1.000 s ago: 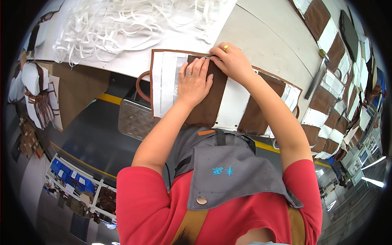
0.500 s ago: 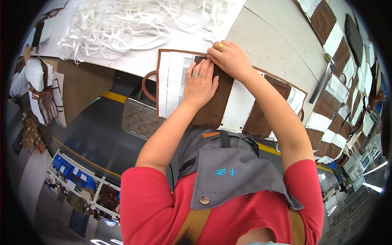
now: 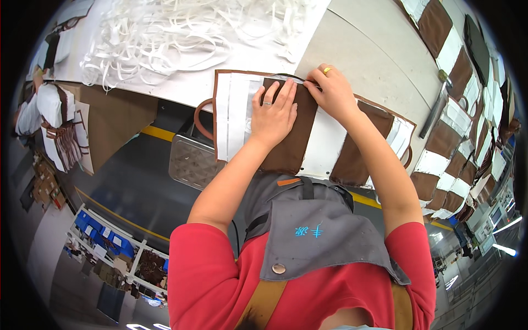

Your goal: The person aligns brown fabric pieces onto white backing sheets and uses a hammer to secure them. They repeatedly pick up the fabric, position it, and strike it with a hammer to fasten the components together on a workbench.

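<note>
A brown-and-white striped bag panel with brown edging and looped handles lies at the near edge of the table, below my chest. My left hand rests flat on its brown stripe, fingers stretched out toward the far edge. Along that edge runs a thin dark strip, slightly bowed up from the panel. My right hand pinches the strip's right end at the panel's far edge, just right of my left fingertips. Its fingertips partly cover the pinched spot.
Loose white strips are heaped on the white board at far left. A hammer lies right of the panel, beside stacked brown-and-white panels. Below the table edge stand a stool and a cardboard box; blue bins sit farther back.
My right hand has moved right along the panel's far edge, away from my left hand. More of the dark strip now shows, bowed upward. My left hand stays flat on the panel.
</note>
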The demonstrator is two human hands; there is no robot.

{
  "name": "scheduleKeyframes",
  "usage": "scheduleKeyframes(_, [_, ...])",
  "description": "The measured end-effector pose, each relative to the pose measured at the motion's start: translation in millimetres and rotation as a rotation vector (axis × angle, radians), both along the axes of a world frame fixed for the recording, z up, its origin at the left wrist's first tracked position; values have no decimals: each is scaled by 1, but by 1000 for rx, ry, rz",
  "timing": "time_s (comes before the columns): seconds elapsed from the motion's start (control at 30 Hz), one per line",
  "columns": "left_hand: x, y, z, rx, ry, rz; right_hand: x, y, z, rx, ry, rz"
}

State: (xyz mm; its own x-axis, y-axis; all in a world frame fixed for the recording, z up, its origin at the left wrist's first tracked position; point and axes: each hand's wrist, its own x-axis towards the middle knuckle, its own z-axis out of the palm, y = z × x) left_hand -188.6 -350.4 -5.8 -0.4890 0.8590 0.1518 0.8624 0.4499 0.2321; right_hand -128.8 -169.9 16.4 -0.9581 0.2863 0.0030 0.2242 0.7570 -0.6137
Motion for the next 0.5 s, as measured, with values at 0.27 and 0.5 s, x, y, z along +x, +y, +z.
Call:
scheduleKeyframes(0.27, [0, 2, 0, -20, 19, -7, -5, -2, -9, 194, 26, 112])
scheduleKeyframes(0.5, [0, 2, 2, -32, 0, 8, -9, 57, 2, 267, 26, -46])
